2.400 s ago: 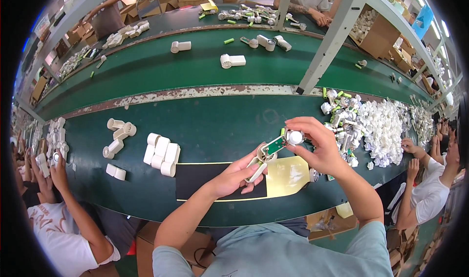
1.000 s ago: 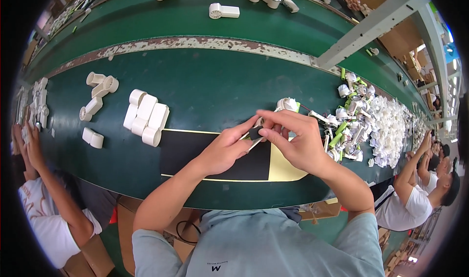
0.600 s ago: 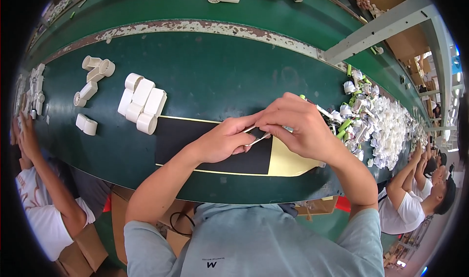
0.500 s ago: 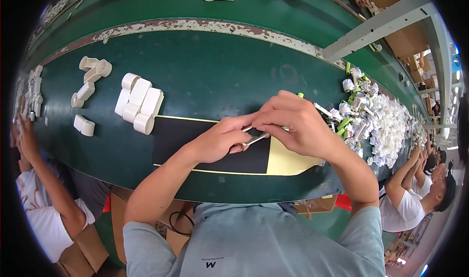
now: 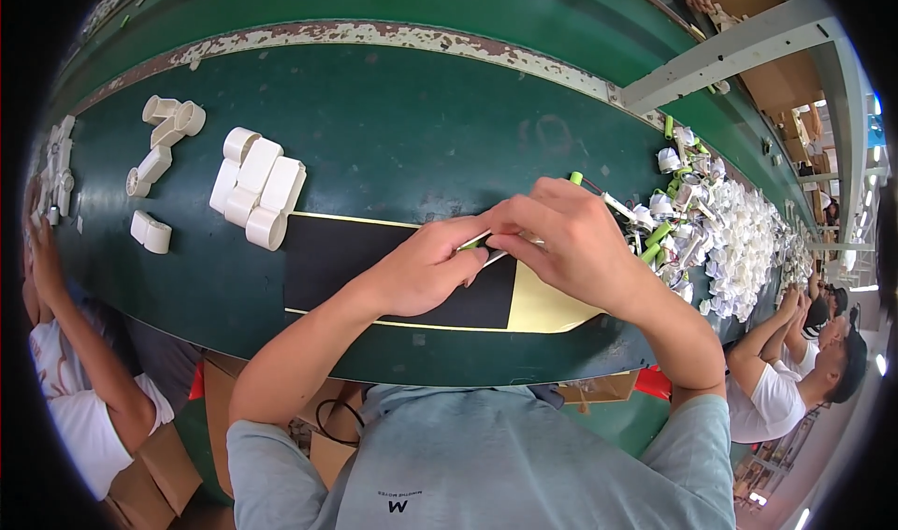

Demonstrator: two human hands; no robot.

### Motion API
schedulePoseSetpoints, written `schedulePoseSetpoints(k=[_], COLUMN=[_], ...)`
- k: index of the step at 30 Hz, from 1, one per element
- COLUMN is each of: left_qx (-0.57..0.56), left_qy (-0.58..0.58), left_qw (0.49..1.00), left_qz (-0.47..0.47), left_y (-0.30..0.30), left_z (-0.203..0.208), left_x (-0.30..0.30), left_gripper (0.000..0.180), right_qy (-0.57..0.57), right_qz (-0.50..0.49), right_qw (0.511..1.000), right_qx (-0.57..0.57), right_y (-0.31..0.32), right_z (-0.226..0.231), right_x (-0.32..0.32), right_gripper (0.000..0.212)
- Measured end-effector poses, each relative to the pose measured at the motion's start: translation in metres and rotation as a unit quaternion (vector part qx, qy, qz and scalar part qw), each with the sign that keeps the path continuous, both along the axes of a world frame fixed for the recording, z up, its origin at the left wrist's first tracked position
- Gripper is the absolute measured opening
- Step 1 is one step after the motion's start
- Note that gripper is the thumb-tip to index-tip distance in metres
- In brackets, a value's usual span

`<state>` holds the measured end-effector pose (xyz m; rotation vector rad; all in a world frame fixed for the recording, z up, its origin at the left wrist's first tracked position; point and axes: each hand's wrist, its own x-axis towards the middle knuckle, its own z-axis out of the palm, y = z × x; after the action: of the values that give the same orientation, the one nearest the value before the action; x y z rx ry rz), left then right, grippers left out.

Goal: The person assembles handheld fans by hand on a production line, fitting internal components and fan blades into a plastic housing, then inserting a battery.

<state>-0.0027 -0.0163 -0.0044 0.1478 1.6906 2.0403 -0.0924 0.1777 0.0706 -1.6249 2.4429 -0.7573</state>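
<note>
My left hand (image 5: 432, 266) is closed around a slim white plastic part (image 5: 495, 258), and a bit of green shows inside it. Bent over its right end is my right hand (image 5: 568, 245), fingers pinched together at the part; whatever else they grip is hidden. Both hands are above a black and pale-yellow mat (image 5: 360, 261). Beyond the right hand's knuckles, a green cylinder (image 5: 576, 178) like a battery cell pokes out. White fan casings (image 5: 260, 184) lie grouped left of the mat.
At right is a heap of small white parts (image 5: 744, 249) with green cells and wires among them. More white casings (image 5: 154, 170) are at the left. A metal post (image 5: 725, 53) slants over the far right. Co-workers sit on both sides; one person's arm (image 5: 79, 315) reaches in at left.
Both hands stay together at the mat. The held part has tilted and is more covered by the fingers, with green now showing in it. The whole view has shifted slightly.
</note>
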Motion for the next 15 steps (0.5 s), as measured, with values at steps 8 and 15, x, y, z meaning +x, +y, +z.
schedulePoseSetpoints(k=[8,15], left_qx=[-0.049,-0.066], left_qy=[0.073,0.041], left_qw=[0.994,0.993], left_qz=[0.060,0.087], left_y=[0.006,0.009], left_z=[-0.013,-0.017], left_x=[0.003,0.005], left_gripper=[0.055,0.041], right_qy=[-0.022,-0.022], right_qz=[-0.054,0.010], right_qw=[0.994,0.990], right_qx=[0.096,0.141], right_y=[-0.016,-0.016], right_z=[0.010,-0.013], right_x=[-0.008,-0.011], right_gripper=[0.024,0.026])
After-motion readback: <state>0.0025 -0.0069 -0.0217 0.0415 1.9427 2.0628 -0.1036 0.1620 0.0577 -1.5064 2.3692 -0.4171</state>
